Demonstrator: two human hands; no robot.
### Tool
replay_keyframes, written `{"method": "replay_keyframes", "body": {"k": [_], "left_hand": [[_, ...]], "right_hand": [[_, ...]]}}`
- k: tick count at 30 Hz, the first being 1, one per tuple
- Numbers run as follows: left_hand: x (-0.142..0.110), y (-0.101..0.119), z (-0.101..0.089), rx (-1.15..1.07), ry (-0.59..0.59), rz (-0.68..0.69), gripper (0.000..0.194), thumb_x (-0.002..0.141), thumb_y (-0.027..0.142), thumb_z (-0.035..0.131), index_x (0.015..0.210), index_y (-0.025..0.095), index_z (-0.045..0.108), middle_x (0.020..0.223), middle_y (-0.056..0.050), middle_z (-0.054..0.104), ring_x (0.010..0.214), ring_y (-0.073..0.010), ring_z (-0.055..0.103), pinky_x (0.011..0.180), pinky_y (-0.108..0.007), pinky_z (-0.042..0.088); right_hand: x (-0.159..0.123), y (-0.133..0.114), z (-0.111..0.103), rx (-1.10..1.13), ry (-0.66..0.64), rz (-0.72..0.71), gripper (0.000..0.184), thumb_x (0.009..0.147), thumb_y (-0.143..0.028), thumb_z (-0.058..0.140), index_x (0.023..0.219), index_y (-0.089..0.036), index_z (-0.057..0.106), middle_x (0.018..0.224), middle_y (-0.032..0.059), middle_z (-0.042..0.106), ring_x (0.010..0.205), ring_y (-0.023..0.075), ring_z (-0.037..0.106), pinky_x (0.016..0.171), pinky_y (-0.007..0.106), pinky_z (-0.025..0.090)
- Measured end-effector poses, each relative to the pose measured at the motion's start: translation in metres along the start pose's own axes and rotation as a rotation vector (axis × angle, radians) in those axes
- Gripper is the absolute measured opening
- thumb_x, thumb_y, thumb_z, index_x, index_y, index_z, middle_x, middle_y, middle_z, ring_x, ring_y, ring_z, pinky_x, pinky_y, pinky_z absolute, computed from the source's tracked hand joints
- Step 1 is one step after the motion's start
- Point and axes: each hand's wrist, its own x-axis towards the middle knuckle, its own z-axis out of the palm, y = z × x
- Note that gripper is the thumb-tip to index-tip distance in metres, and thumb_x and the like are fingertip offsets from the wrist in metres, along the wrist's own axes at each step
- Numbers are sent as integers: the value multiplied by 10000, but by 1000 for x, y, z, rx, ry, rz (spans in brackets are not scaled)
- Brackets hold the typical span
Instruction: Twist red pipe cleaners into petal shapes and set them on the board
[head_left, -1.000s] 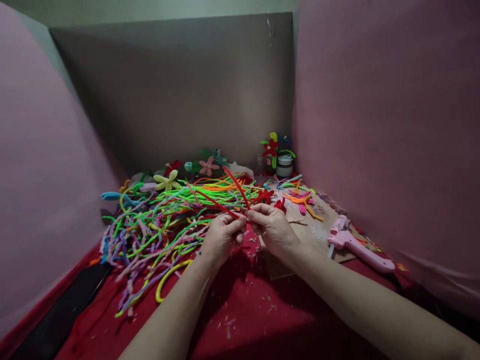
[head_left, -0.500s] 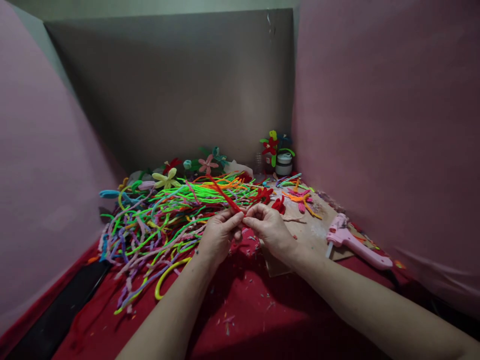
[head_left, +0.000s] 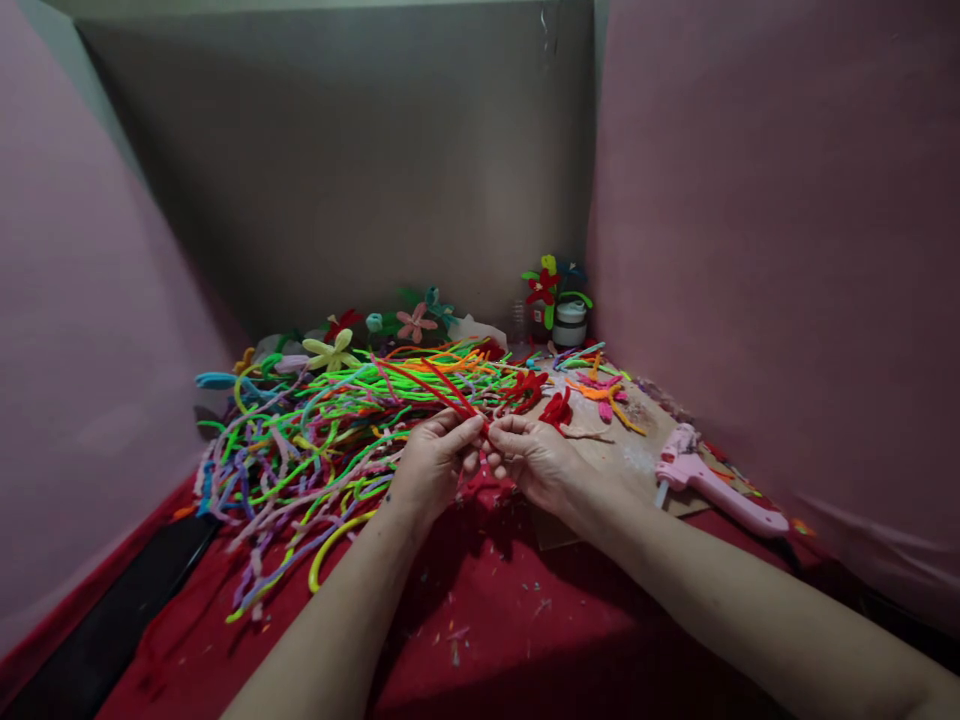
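Between my two hands is a red pipe cleaner (head_left: 448, 384), with two strands pointing up and to the left. My left hand (head_left: 435, 455) pinches it between thumb and fingers. Right beside it, my right hand (head_left: 536, 458) is closed on the lower end, the fingertips of both hands nearly touching. Just past my right hand lie red fuzzy petal pieces (head_left: 556, 410) and another red cluster (head_left: 525, 390). A large heap of coloured pipe cleaners (head_left: 352, 400) spreads beyond and to the left of my left hand.
A pink glue gun (head_left: 720, 490) rests at the right by a cardboard sheet (head_left: 630, 460) holding an orange and pink piece (head_left: 604, 392). Finished fuzzy flowers (head_left: 415, 322) and a white-grey jar (head_left: 571, 325) stand at the back. A black object (head_left: 112, 620) lies left on the red cloth (head_left: 495, 640).
The red pipe cleaner now shows two spread strands where they lay close together before. My right hand has turned slightly, its fingers curled further under. The view has shifted a little.
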Motion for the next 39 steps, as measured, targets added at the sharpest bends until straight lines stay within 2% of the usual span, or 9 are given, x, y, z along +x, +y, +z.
{"method": "replay_keyframes", "body": {"k": [5, 9, 13, 22, 29, 34, 39], "left_hand": [[-2, 1, 0, 84, -14, 50, 187, 677, 264, 700, 669, 129, 571, 520, 37, 551, 365, -25, 421, 382, -163, 302], [-3, 3, 0, 75, -26, 68, 172, 671, 250, 705, 689, 141, 574, 496, 50, 540, 362, -24, 415, 386, -158, 298], [-3, 4, 0, 72, -26, 48, 169, 681, 258, 700, 707, 150, 573, 509, 40, 561, 387, -35, 434, 397, -157, 310], [-2, 0, 1, 113, -37, 56, 181, 705, 289, 678, 708, 137, 580, 549, 31, 548, 406, -29, 424, 402, -160, 304], [-5, 3, 3, 226, 17, 111, 201, 711, 278, 662, 627, 151, 529, 482, 53, 504, 353, -36, 381, 361, -176, 253], [-6, 6, 4, 247, 84, 101, 229, 666, 272, 694, 590, 139, 524, 433, 76, 404, 356, -16, 307, 363, -166, 198], [-4, 9, 3, 172, 159, 72, 220, 634, 265, 709, 610, 139, 530, 451, 66, 460, 339, -17, 330, 350, -166, 215]], "right_hand": [[0, 1, -1, 2, 28, -8, 272, 555, -186, 781, 665, -134, 538, 555, -14, 594, 447, 71, 527, 399, 161, 388], [-1, 0, -3, 83, 6, 79, 262, 558, -154, 779, 688, -127, 553, 557, -14, 599, 473, 68, 547, 422, 148, 405], [2, 2, -7, 144, -62, 180, 247, 591, -177, 769, 745, -118, 585, 618, 23, 638, 531, 84, 583, 486, 167, 452], [3, 4, -6, 142, 9, 152, 272, 552, -145, 783, 676, -136, 541, 538, -22, 576, 456, 55, 513, 426, 155, 381], [-3, -1, -1, 57, -12, 104, 315, 534, -137, 778, 763, -138, 562, 593, -17, 599, 472, 57, 528, 427, 154, 372], [-7, -4, 4, -130, 55, 10, 261, 548, -193, 770, 707, -118, 577, 578, -20, 588, 442, 59, 518, 411, 174, 366], [-8, -4, 6, -287, 118, 37, 209, 550, -198, 729, 647, -126, 559, 501, -29, 556, 407, 70, 493, 385, 181, 318]]}}
